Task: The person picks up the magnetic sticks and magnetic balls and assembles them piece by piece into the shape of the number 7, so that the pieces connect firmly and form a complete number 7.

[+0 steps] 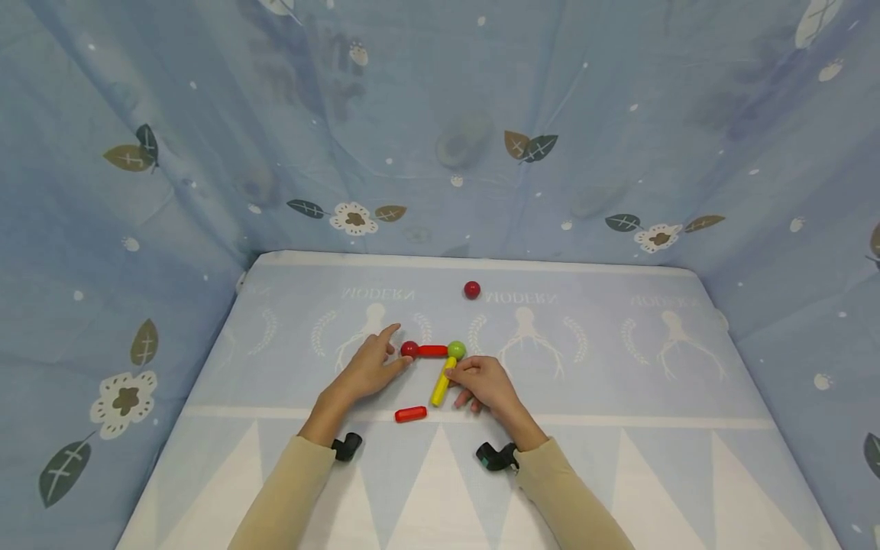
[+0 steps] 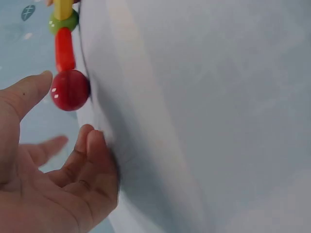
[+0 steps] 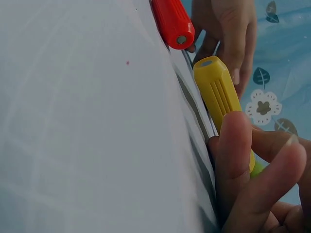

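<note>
A red ball [image 1: 409, 349], a short red rod [image 1: 433, 351] and a green ball [image 1: 457, 350] are joined in a row on the table. From the green ball a longer yellow rod [image 1: 441, 386] runs toward the person. My right hand [image 1: 486, 383] pinches this yellow rod near its green-ball end. Beside the red ball is my left hand [image 1: 371, 368], fingers spread, its thumb close to the ball; in the left wrist view the red ball [image 2: 71, 90] is not gripped. Nearer the person lies a loose red rod [image 3: 174, 24], with a silvery disc in its end.
A second red ball [image 1: 471, 289] sits alone toward the table's back edge. Blue patterned cloth [image 1: 454, 137] walls rise at the back and both sides. The table wears a printed cloth [image 1: 591, 397]. Each wrist carries a small black device [image 1: 496, 457].
</note>
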### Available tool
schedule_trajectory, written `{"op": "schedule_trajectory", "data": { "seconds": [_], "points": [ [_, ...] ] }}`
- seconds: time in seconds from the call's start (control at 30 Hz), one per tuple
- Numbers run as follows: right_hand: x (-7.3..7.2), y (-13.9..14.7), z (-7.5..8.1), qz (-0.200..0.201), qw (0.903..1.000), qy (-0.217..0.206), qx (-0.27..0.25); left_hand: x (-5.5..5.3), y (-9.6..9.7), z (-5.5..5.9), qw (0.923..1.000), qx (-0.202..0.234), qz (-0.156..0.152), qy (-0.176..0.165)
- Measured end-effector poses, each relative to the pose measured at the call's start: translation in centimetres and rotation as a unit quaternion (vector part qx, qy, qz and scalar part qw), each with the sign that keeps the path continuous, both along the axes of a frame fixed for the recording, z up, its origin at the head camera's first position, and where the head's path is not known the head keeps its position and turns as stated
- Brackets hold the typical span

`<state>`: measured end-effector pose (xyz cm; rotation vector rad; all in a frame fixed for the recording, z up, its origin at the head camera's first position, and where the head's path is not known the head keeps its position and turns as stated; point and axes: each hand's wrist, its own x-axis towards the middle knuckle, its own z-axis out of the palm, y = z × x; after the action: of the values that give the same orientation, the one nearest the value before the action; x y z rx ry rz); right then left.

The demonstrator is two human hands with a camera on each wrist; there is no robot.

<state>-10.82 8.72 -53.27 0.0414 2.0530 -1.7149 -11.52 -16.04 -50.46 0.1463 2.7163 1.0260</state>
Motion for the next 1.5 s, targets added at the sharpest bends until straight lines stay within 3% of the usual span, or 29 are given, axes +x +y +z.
{"op": "schedule_trajectory", "data": {
  "seconds": [0.13,0.33,0.5,0.63,0.93,1.5],
  "points": [
    [0.0,0.0,0.0,0.003,1.0,0.001,-0.002,1.5,-0.3,0.6,0.9992,0.029,0.025,0.009],
    [-0.1,0.1,0.1,0.002,1.0,0.003,-0.004,4.7,-0.1,1.1,0.9975,0.054,0.026,0.036],
    [-0.1,0.2,0.2,0.002,1.0,0.002,-0.003,7.0,0.6,0.6,0.997,0.061,0.023,0.043],
    [0.0,0.2,0.2,0.0,1.0,0.001,-0.002,8.2,1.0,0.1,0.9975,0.056,0.006,0.043],
    [0.2,0.1,0.3,-0.006,1.0,-0.008,-0.001,9.1,1.4,-0.5,0.9977,0.038,-0.027,0.048],
    [0.1,0.1,0.2,0.001,1.0,-0.005,-0.004,9.0,1.9,-0.8,0.9962,-0.018,-0.042,0.074]
  ]
}}
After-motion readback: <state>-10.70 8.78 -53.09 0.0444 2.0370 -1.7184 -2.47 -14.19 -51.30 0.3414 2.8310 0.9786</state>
